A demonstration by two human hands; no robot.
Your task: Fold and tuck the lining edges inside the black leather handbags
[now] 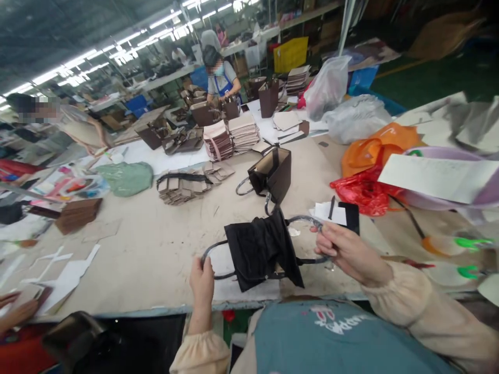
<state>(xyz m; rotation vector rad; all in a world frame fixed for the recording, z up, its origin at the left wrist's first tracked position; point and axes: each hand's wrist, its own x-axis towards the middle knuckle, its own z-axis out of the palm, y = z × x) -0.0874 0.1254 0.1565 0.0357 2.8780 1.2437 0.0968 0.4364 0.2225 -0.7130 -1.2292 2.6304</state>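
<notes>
A black cloth bag hangs just above the near edge of the worktable, held by its two dark ribbon handles. My left hand is closed round the left handle. My right hand pinches the right handle near its top. Behind the black bag a brown paper gift bag with ribbon handles stands on the table.
Stacks of flat brown bag parts and card piles lie mid-table. Red and orange plastic bags and a lilac basin crowd the right. A black phone lies on white paper. Other people work at the far end and at left.
</notes>
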